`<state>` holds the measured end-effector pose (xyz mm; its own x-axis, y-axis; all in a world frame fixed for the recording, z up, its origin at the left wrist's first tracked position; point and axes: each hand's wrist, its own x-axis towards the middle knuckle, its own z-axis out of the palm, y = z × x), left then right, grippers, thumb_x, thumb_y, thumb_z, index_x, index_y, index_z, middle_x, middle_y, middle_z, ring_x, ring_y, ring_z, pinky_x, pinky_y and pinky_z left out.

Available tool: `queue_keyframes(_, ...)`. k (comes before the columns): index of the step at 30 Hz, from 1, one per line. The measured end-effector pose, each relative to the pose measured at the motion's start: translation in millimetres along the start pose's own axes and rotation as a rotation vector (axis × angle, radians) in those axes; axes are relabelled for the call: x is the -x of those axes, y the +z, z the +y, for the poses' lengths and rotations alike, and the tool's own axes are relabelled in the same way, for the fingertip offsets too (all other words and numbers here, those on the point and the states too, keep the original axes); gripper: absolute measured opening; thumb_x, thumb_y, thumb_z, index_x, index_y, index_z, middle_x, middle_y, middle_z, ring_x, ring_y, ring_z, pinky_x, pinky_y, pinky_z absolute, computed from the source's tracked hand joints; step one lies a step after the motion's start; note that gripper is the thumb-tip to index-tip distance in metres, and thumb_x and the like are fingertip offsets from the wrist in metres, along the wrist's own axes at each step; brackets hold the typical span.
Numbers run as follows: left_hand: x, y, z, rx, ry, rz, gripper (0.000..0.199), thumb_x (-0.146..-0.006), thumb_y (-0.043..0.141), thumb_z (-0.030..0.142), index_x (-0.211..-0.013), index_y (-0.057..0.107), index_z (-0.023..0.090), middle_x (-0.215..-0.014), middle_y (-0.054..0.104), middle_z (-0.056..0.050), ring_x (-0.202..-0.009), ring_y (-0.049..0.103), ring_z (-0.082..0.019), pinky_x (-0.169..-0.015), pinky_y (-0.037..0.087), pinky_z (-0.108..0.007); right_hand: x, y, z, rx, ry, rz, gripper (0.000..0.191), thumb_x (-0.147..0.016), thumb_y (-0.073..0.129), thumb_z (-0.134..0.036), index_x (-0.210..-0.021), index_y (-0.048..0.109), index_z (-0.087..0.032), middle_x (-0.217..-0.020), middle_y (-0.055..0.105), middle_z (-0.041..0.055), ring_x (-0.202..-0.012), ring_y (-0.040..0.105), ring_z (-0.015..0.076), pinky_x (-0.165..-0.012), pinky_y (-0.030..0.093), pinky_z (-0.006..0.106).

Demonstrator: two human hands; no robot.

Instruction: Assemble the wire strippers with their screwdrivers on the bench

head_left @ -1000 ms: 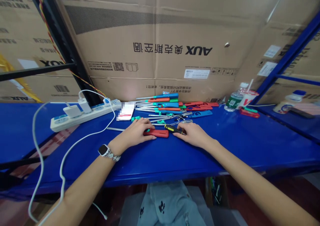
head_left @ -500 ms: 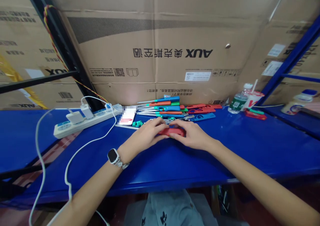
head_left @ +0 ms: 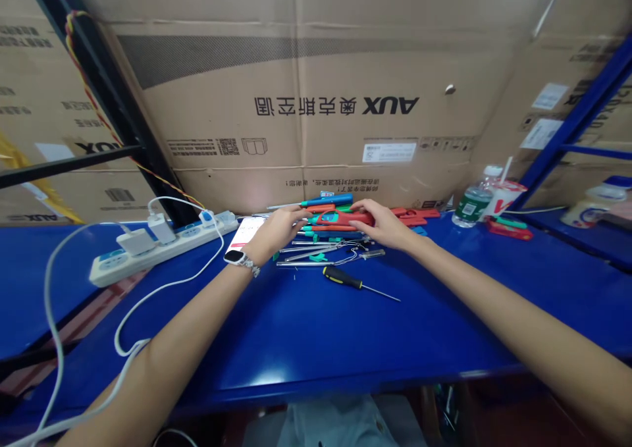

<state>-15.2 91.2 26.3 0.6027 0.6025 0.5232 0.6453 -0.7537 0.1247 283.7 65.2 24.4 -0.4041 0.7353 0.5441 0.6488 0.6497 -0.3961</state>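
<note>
A red plastic lighter casing (head_left: 340, 218) with a teal part in its opening spans the gap between my two hands, over a pile of similar lighters. My right hand (head_left: 382, 224) is closed around its right end. The fingers of my left hand (head_left: 282, 228) are bent and closed at its left end, where the grip is partly hidden. Beneath and around it lie blue, orange and green lighters; a blue lighter (head_left: 328, 200) is at the back. Loose metal tubes (head_left: 307, 263), small green pieces (head_left: 318, 257) and thin wires lie in front.
A black and yellow screwdriver (head_left: 343, 278) lies nearer me on the blue table (head_left: 276, 341). To the left are a phone (head_left: 245, 231), a white power strip (head_left: 162, 249) and its cables. At right stand a water bottle (head_left: 469, 207) and a cup (head_left: 502, 197). Cardboard (head_left: 207, 105) walls the back.
Both hands have moved forward from the near side of the pile to above it, carrying the red lighter casing. The screwdriver and loose metal parts now show in front.
</note>
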Motion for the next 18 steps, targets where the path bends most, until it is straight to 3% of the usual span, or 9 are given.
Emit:
queue_keyframes(4, -8.9, 18.2, -5.5, 0.019, -0.042, 0.002, 0.023, -0.097, 0.057, 0.016, -0.111, 0.074, 0.018, -0.113, 0.073, -0.013, -0.103, 0.071, -0.028, -0.093, 0.056, -0.043, -6.9, 6.6, 18.6, 0.053, 0.0, -0.051, 0.022, -0.095, 0.062, -0.036, -0.111, 0.063, -0.021, -0.108, 0.065, 0.0094, -0.096, 0.065, 0.0243, -0.086, 0.052, 0.041)
queue_keyframes(8, -5.5, 32.1, -9.6, 0.075, -0.04, -0.005, 0.022, -0.098, 0.056, 0.019, -0.111, 0.074, 0.019, -0.115, 0.073, -0.011, -0.105, 0.069, -0.026, -0.096, 0.055, -0.043, -2.8, 14.6, 21.7, 0.123, -0.022, -0.091, 0.016, -0.096, 0.06, -0.03, -0.108, 0.066, -0.02, -0.106, 0.064, 0.0087, -0.095, 0.064, 0.0238, -0.086, 0.051, 0.039)
queue_keyframes(18, -2.0, 38.8, -11.3, 0.037, -0.028, 0.002, 0.029, -0.099, 0.047, 0.015, -0.107, 0.075, 0.017, -0.11, 0.065, -0.012, -0.106, 0.063, -0.026, -0.096, 0.053, -0.045, 5.5, 28.9, 19.0, 0.287, 0.004, 0.0, 0.028, -0.096, 0.057, -0.024, -0.119, 0.072, -0.025, -0.113, 0.064, 0.011, -0.109, 0.057, 0.0287, -0.094, 0.046, 0.046)
